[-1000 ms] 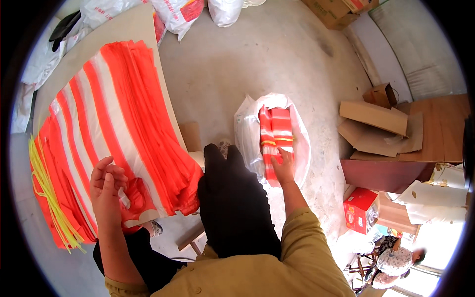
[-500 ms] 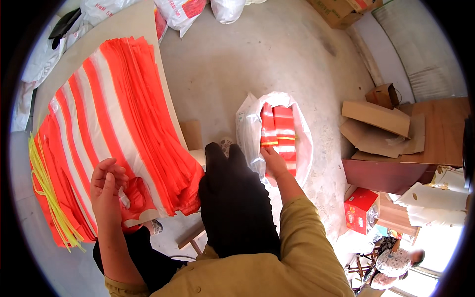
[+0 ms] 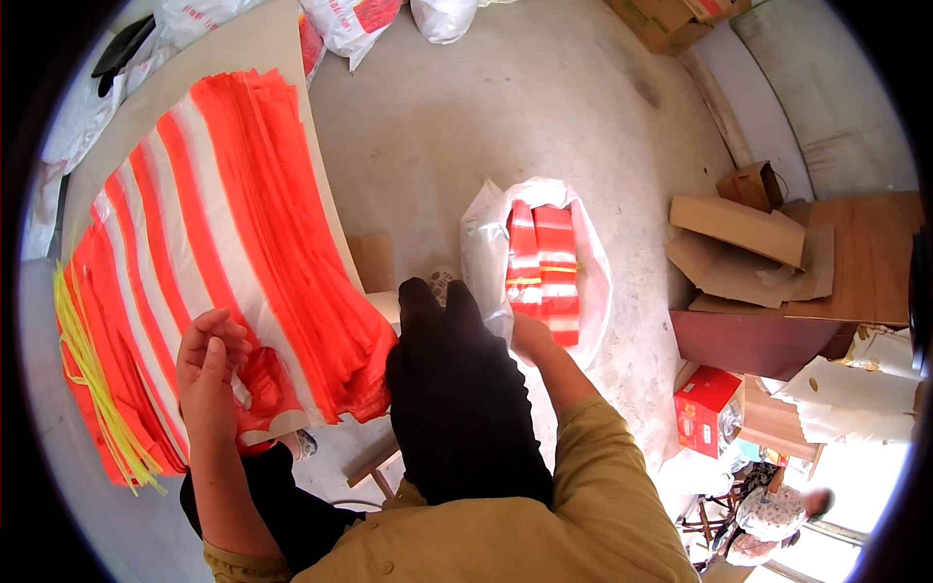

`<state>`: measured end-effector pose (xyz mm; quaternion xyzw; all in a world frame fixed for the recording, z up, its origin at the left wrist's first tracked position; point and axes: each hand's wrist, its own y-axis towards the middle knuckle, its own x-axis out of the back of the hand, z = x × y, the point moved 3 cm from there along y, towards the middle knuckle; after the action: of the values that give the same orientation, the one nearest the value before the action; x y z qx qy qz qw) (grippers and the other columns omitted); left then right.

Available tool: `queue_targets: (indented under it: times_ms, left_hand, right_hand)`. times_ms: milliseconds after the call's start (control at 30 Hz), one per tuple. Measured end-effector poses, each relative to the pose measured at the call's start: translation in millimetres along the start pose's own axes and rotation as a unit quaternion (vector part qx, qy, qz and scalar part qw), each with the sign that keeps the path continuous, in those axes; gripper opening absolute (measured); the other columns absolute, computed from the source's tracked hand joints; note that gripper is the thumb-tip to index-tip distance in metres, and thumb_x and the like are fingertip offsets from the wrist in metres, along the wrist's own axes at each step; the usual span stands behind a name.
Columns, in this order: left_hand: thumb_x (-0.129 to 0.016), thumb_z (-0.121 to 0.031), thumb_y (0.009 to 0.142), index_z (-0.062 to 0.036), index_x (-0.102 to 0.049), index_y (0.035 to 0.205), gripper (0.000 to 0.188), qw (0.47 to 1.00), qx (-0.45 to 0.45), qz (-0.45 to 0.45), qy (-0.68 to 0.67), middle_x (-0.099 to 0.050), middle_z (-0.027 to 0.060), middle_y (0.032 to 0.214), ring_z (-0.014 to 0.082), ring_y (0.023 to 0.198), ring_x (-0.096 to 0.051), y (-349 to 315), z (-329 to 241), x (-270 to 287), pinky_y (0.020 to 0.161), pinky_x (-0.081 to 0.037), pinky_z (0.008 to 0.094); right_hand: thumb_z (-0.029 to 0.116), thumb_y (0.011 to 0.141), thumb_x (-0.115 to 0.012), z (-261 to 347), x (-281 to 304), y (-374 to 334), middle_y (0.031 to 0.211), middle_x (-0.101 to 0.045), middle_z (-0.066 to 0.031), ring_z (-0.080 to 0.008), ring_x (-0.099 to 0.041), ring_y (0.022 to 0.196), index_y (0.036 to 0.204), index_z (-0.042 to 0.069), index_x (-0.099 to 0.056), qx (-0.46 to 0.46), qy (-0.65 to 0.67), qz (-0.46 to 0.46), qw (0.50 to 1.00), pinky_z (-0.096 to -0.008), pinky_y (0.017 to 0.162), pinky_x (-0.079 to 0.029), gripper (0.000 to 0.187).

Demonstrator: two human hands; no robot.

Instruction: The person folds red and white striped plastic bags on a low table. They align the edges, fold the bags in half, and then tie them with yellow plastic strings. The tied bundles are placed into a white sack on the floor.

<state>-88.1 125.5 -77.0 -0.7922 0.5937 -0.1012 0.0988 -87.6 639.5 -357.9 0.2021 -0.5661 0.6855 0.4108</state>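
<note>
My left hand (image 3: 207, 364) is raised over the near edge of a broad stack of red-and-white striped plastic bags (image 3: 185, 223), its fingers loosely curled, apart from the thumb and holding nothing visible. A small white piece (image 3: 241, 393) lies beside it on a crumpled red part of the stack. My right hand (image 3: 530, 340) is at the near left side of an open white sack (image 3: 595, 233). Its fingers are mostly hidden, so a grip cannot be made out. Inside the sack lie folded red-and-white bundles (image 3: 556, 238) with yellow ties round them.
Yellow strips (image 3: 97, 379) lie across the stack's left end on the table (image 3: 321, 155). Filled white bags (image 3: 447, 19) stand at the back. Cardboard boxes (image 3: 739, 230) and a red box (image 3: 702, 413) are on the right. A person (image 3: 773, 515) sits at lower right.
My right hand has drawn back toward me, from the bundles inside the sack to the sack's near left side. My left hand stays nearly still.
</note>
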Motion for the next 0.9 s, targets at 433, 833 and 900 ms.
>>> queue_targets:
  times_ms: [433, 833, 900]
  left_hand:
    - [-0.054, -0.018, 0.11, -0.0077, -0.067, 0.13, 0.026, 1.0, -0.004, 0.001, 0.013, -0.071, 0.0013, 0.106, 0.0095, 0.093, -0.064, 6, 1, -6, 0.082, -0.05, 0.0242]
    - [-0.05, -0.017, 0.11, -0.0074, -0.066, 0.129, 0.027, 0.999, -0.002, -0.027, 0.019, -0.07, 0.0014, 0.106, 0.0104, 0.092, -0.064, 3, 0, 3, 0.08, -0.049, 0.0244]
    - [-0.051, -0.018, 0.109, -0.007, -0.066, 0.129, 0.027, 0.999, -0.003, -0.03, 0.014, -0.07, 0.0017, 0.106, 0.0107, 0.092, -0.064, 4, -1, 1, 0.08, -0.049, 0.0244]
  right_hand:
    - [0.028, 0.104, -0.044, -51, -69, 41, 0.126, -0.072, -0.0229, -0.0398, -0.069, 0.117, 0.128, 0.004, -0.068, 0.04, -0.121, 0.09, 0.988, -0.0493, 0.1, -0.052, 0.042]
    - [0.01, 0.098, -0.064, 3, 89, 39, 0.142, -0.062, -0.0201, -0.0394, -0.064, 0.123, 0.14, 0.004, -0.061, 0.078, 0.139, -0.273, 0.949, -0.046, 0.104, -0.053, 0.042]
    - [0.007, 0.098, -0.064, 11, 84, 65, 0.159, -0.047, -0.0193, -0.0433, -0.058, 0.131, 0.153, 0.005, -0.049, 0.137, 0.092, -0.301, 0.939, -0.0475, 0.109, -0.051, 0.058]
